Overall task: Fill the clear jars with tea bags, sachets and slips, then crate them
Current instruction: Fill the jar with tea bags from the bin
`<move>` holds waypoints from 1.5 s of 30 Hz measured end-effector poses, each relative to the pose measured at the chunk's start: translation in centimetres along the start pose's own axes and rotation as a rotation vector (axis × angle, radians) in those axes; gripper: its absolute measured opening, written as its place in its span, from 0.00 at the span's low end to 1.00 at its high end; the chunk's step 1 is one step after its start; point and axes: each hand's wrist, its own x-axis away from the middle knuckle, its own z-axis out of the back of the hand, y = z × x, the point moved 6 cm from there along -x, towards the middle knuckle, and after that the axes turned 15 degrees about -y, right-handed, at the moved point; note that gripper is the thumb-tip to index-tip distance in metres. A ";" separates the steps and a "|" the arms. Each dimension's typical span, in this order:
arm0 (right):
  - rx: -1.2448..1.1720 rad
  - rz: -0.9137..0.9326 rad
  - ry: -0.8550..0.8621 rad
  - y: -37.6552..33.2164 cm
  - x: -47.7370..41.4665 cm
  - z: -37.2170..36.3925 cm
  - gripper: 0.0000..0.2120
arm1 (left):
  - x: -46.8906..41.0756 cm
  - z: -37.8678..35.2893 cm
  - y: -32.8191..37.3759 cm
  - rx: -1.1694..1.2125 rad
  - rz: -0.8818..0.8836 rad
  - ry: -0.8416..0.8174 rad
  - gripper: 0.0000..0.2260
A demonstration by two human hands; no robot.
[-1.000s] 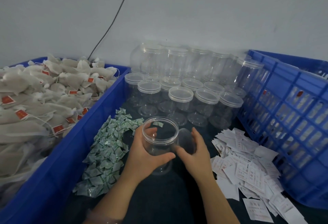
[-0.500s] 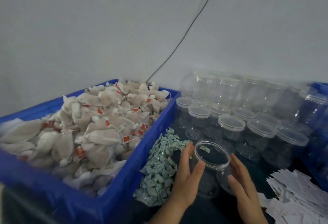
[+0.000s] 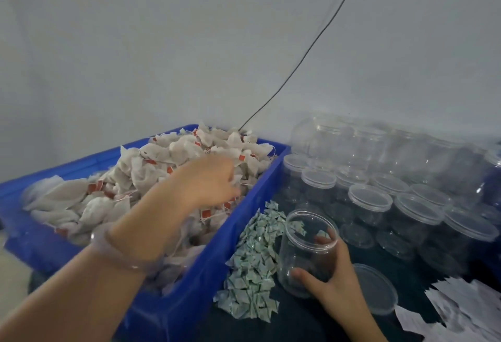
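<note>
Open jar [image 3: 307, 249] is standing upright at lower center-right on the dark table, just right of the sachets [image 3: 254, 268]. The right hand [image 3: 336, 284] is gripping it, thumb on the near wall, fingers curling round the far side. The left hand [image 3: 208, 179] is reaching palm-down over the tea bags [image 3: 151, 179] in the blue bin [image 3: 189, 287] at left; its fingers are blurring, so I cannot tell whether they are holding anything. One open jar, one loose lid [image 3: 379, 290] and one bin are showing. The lidded jars [image 3: 370, 200] behind are overlapping, too smeared to count. The slips [image 3: 466, 312] are getting cut off at the lower right corner.
</note>
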 end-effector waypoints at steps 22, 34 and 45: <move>-0.094 0.016 0.074 1.6 0.3 -0.5 0.47 | -4.3 0.8 1.8 0.839 -0.344 0.000 0.05; -0.081 0.051 0.069 1.8 0.1 -0.5 0.48 | -7.9 -6.7 9.2 0.485 -0.509 -0.161 0.05; -0.050 0.073 0.086 0.7 0.5 -0.7 0.41 | -7.3 -6.5 9.5 0.463 -0.593 -0.019 0.15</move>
